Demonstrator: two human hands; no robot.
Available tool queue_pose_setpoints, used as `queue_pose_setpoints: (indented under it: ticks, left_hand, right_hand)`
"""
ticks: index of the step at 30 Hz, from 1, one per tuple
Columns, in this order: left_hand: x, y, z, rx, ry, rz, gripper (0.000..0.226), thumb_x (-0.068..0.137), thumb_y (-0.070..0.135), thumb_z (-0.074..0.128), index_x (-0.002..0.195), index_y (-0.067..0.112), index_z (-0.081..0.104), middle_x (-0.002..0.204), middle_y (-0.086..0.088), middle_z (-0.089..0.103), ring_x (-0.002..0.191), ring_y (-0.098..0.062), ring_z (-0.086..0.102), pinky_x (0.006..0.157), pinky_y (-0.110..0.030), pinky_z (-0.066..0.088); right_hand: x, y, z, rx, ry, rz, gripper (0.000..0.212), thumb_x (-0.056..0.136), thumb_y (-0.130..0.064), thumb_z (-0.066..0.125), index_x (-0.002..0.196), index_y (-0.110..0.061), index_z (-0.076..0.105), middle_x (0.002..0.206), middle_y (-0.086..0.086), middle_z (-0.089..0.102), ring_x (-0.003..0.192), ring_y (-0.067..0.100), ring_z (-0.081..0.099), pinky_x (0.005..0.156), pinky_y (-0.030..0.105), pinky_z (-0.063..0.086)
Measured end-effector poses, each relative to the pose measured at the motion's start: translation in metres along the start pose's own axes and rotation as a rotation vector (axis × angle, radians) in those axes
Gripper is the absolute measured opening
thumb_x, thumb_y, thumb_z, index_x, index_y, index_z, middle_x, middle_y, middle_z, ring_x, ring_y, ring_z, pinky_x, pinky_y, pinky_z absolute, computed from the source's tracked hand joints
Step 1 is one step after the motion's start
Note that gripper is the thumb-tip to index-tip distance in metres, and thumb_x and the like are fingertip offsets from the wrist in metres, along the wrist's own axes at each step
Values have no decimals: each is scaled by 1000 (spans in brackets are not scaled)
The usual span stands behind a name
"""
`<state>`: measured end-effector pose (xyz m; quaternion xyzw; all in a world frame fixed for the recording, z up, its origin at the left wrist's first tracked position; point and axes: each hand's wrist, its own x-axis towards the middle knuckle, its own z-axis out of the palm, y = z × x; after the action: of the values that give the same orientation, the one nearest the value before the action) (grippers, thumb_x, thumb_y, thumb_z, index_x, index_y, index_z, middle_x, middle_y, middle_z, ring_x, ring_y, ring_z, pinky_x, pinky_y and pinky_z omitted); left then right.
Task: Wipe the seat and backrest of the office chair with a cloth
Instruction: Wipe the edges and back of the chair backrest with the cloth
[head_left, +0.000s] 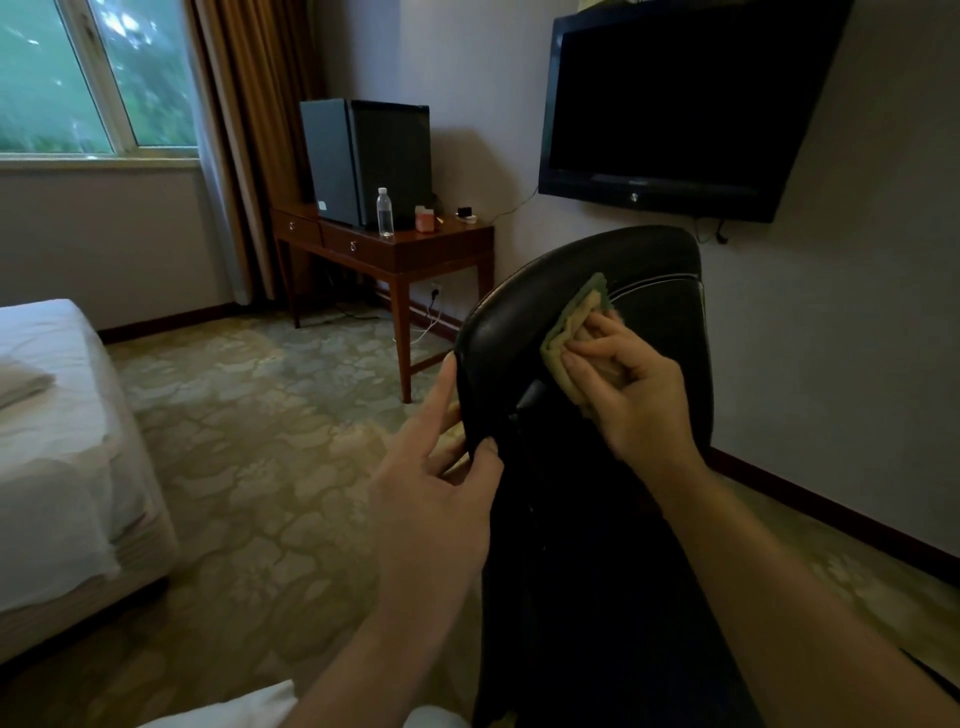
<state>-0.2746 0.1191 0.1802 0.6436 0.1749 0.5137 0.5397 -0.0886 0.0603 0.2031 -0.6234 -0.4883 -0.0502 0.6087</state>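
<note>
Here, my right hand (634, 389) presses the folded cloth (576, 317) flat against the upper part of the black backrest (649, 260), fingers (597, 358) curled round the wad. My left hand (436, 499) grips the backrest's left edge to steady it. The panel's long axis runs from the cloth down toward me. The seat, probably below the dark lower frame, is hidden.
</note>
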Motion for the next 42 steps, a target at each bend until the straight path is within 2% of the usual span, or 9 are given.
queue_pose_setpoints:
  ticks: [2, 4, 7, 13, 22, 28, 31, 35, 42]
  left_hand:
    - [0, -1, 0, 4, -9, 3, 72, 94, 0, 68, 136, 54, 48, 120, 13, 69, 99, -8, 74, 76, -21, 61]
    - [1, -3, -1, 14, 5, 10, 73, 93, -1, 69, 136, 55, 48, 121, 12, 69, 103, -11, 74, 80, -25, 62]
    - [0, -5, -1, 0, 16, 7, 74, 92, -3, 68, 134, 56, 49, 120, 12, 69, 103, -13, 74, 81, -28, 62]
    - [2, -8, 1, 10, 30, 18, 72, 93, -1, 68, 138, 51, 49, 120, 11, 70, 104, -11, 73, 82, -26, 62]
    - [11, -12, 3, 37, 5, 17, 69, 94, 1, 68, 146, 42, 48, 123, 11, 70, 104, -9, 73, 83, -28, 62]
    - [13, -11, 4, 15, -4, 17, 71, 95, -1, 66, 140, 50, 48, 125, 9, 69, 103, -10, 74, 81, -28, 62]
    - [14, -12, 4, 33, 2, 21, 70, 95, 0, 66, 141, 49, 47, 123, 11, 70, 100, -9, 74, 78, -24, 62]
    - [20, -12, 5, 41, -11, 15, 71, 95, -2, 65, 143, 46, 46, 119, 15, 71, 97, -8, 75, 74, -21, 61]
    - [35, -17, 9, 36, -51, -11, 71, 96, -2, 64, 144, 46, 45, 117, 23, 69, 97, -10, 75, 75, -24, 62]
  right_hand:
    - [4, -1, -2, -10, 6, 20, 21, 87, -12, 68, 100, -27, 70, 128, -20, 58, 131, -4, 46, 109, 25, 41]
    - [0, -3, 3, -20, 20, 13, 18, 87, -13, 67, 99, -26, 70, 125, -22, 58, 127, -3, 50, 108, 32, 44]
    - [-14, -4, 18, -65, 85, -77, 15, 84, -21, 67, 99, -22, 70, 127, -10, 63, 128, 4, 52, 106, 43, 46]
    - [-11, 1, 18, -173, 101, -189, 12, 85, -23, 67, 96, -23, 69, 125, -4, 64, 124, 9, 55, 103, 44, 48]
    - [24, 2, 7, -105, 224, 33, 24, 89, -14, 69, 79, -36, 64, 103, -16, 62, 97, -7, 59, 86, 11, 47]
    - [0, 1, 21, -162, 190, -102, 9, 87, -10, 71, 90, -18, 72, 106, -12, 63, 105, 0, 61, 94, 20, 49]
    - [9, 5, 11, -246, 123, -147, 13, 86, -11, 71, 93, -22, 70, 107, -10, 62, 106, 0, 59, 95, 19, 48]
    - [29, 12, -5, -268, 94, -92, 18, 85, -12, 72, 92, -28, 67, 104, -25, 57, 102, -9, 57, 93, 11, 45]
    - [40, 20, -2, -188, 205, 21, 19, 88, -16, 70, 83, -35, 67, 103, -20, 60, 100, -4, 60, 97, 26, 50]
